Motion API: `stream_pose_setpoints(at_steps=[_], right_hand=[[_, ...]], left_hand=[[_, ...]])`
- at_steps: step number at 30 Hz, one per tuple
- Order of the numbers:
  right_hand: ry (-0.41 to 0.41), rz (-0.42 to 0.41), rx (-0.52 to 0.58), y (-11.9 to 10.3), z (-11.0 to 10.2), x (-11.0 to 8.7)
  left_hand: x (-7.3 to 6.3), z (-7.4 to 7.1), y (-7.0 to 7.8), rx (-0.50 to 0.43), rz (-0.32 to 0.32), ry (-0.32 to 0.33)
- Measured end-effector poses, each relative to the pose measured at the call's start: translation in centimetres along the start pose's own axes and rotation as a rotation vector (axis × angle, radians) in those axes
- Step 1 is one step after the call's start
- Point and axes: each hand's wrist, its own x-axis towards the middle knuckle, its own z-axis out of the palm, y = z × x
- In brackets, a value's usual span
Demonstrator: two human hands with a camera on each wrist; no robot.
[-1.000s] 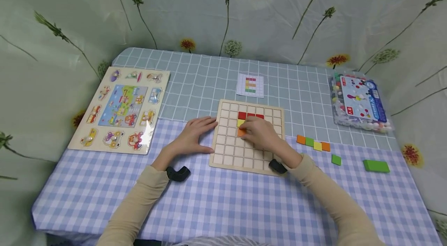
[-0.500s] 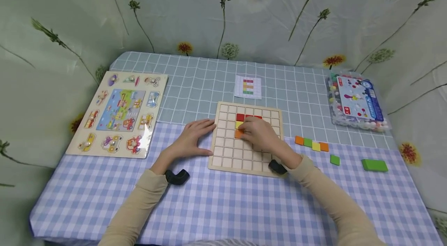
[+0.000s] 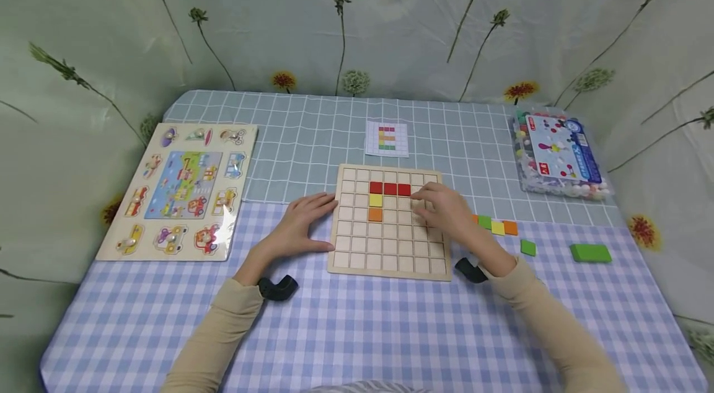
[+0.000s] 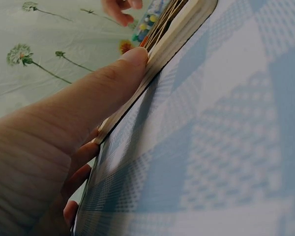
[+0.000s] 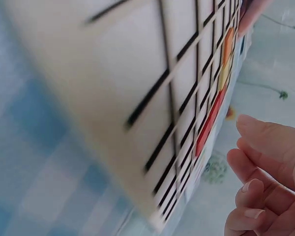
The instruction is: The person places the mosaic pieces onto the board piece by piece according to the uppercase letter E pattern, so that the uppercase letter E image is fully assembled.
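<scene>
A wooden grid board (image 3: 390, 247) lies in the middle of the table in the head view. Red tiles (image 3: 390, 189) form a short row in its upper part, with a yellow tile (image 3: 376, 200) and an orange tile (image 3: 375, 214) below the leftmost one. My left hand (image 3: 304, 225) rests along the board's left edge; its thumb (image 4: 103, 83) touches the rim in the left wrist view. Above the board's right side hovers my right hand (image 3: 446, 210), fingers loosely bent. Nothing shows between those fingers (image 5: 253, 167) in the right wrist view.
Behind the board lies a pattern card (image 3: 403, 144). Orange, green and yellow tiles (image 3: 498, 227) line up at the right, near a loose green tile (image 3: 528, 248) and a green block (image 3: 591, 253). A clear box (image 3: 563, 151) stands back right; a peg puzzle (image 3: 240, 132) lies left.
My right hand has drawn away to the right from the yellow and orange tiles, uncovering them and the red row. The left hand stays at the board's edge. The head view has shifted slightly.
</scene>
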Motion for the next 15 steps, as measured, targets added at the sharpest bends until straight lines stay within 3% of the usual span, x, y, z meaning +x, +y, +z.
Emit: stream_pose_setpoints(at_steps=[9,15], right_hand=[[-0.056,0.152,-0.019,2.5,-1.3,-2.5],[-0.057,0.190,-0.035,4.5,-2.0,-4.4]], left_hand=[[0.0,0.0,0.1,-0.002,0.012,0.011],[0.0,0.2,-0.1,0.002,0.019,0.016]])
